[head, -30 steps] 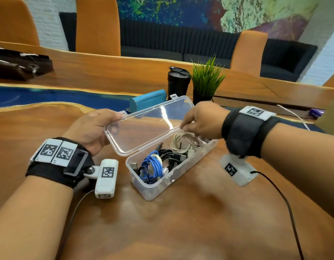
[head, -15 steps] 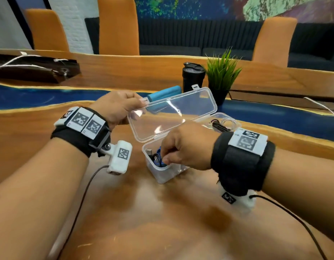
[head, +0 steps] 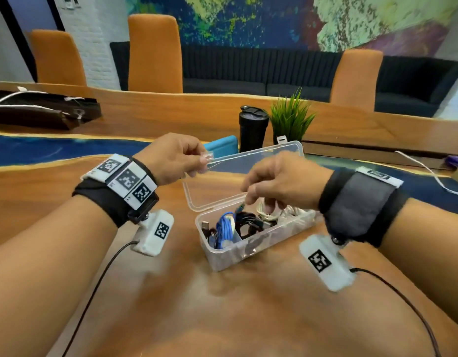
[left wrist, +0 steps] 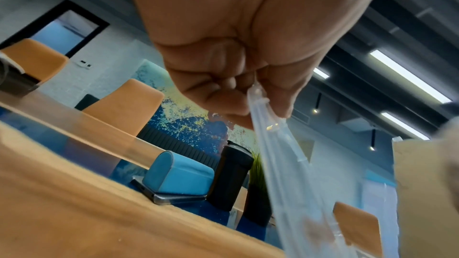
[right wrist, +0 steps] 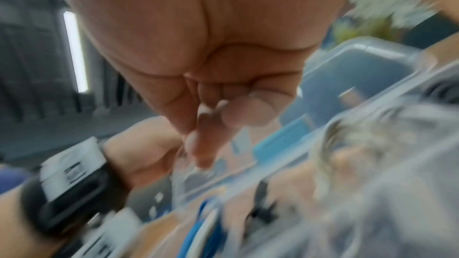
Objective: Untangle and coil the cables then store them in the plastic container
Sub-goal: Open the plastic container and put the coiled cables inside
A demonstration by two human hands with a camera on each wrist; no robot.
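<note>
the left hand [head: 171, 157] pinches the corner tab of the lid [head: 238, 173], holding it raised. the plastic container [head: 251, 249] sits on the tabletop [head: 235, 318] with coiled cables [head: 238, 224] inside, directly below the right hand [head: 282, 180]. its grip is loosely curled; whether it holds a cable cannot be told.

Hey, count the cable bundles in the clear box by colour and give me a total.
Blue cable bundle: 1
Black cable bundle: 1
White cable bundle: 1
Total: 3, as far as the head view shows. The right hand covers part of the plastic container, so more could be hidden.
</note>
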